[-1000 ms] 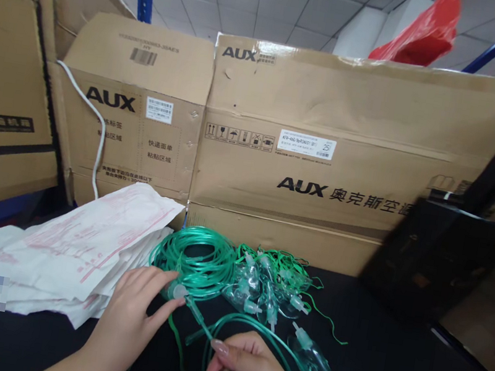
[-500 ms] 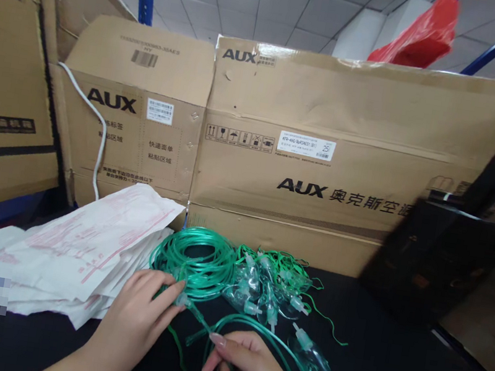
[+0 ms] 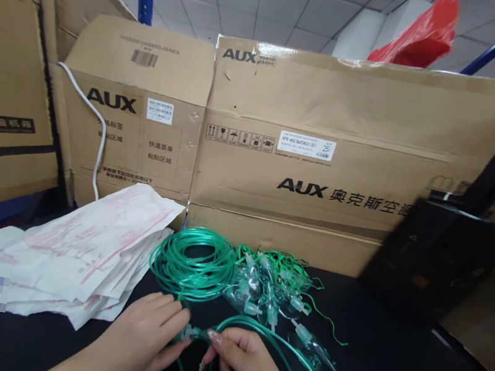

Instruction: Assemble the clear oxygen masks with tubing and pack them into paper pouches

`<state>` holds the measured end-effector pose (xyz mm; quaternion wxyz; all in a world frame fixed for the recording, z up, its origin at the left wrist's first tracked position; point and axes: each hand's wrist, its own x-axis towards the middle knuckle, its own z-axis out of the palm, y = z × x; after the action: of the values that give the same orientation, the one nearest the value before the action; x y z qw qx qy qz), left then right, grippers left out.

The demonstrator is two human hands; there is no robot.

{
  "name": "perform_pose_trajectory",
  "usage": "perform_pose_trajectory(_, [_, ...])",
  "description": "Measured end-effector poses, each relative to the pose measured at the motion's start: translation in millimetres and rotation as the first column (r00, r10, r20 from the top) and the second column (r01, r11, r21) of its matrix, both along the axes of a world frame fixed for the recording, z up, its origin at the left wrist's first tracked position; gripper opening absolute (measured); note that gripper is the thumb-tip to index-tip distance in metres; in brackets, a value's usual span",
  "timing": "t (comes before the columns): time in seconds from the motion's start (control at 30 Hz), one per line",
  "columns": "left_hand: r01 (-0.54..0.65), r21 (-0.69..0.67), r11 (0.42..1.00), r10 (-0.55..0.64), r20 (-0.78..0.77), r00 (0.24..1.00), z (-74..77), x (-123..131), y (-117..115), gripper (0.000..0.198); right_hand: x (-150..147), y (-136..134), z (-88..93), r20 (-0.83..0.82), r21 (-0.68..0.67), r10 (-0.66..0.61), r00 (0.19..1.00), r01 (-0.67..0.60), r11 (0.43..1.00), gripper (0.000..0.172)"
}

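While my left grip (image 3: 154, 330) pinches around the clear connector (image 3: 189, 331) near six o'clock, my right grip (image 3: 247, 364) pinches the green tube (image 3: 202, 334) — joining them, I judge, which calls for steady, straight pressure.

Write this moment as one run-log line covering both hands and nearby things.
left hand: holds clear fitting | right hand: pinches green tube | ahead: tubing coil, mask pile | left side: white packets

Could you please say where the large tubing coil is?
In the head view, left of centre, the tubing coil sits between white packets and clear masks.
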<state>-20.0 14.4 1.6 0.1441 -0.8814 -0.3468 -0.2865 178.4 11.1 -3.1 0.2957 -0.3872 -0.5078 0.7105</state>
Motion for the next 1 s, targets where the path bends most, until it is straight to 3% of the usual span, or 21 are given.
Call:
perform_pose_trajectory(0.17, [0.015, -0.076, 0.997, -0.026, -0.154, 0.988, 2.0, 0.2, -3.0, 0.003, -4.0, -2.0, -3.0, 0.136, 0.066, -0.081, 0.987, 0.072, 0.995, 0.046])
perform_pose_trajectory(0.33, [0.060, -0.018, 0.998, -0.062, -0.225, 0.972, -0.5, 3.0, -1.9, 0.002, -5.2, -6.0, -4.4, 0.242, 0.260, -0.168, 0.956, 0.103, 0.960, 0.049])
perform_pose_trajectory(0.5, [0.061, 0.051, 0.997, -0.043, -0.297, 0.954, -9.2, 4.3, 0.4, 0.008, -4.3, -7.0, -7.1, 0.319, 0.386, -0.177, 0.931, 0.042, 0.921, 0.050])
perform_pose_trajectory(0.77, [0.092, 0.082, 0.992, -0.060, -0.334, 0.941, -27.6, 1.6, -0.8, 0.016, -4.9, -10.7, -6.5, 0.448, 0.448, -0.194, 0.873, -0.031, 0.894, 0.045])
perform_pose_trajectory(1.0, [0.094, 0.118, 0.989, -0.058, -0.279, 0.958, -32.9, 2.5, 0.7, 0.017, -6.2, -10.0, -5.9, 0.423, 0.459, -0.214, 0.881, -0.004, 0.889, 0.047])
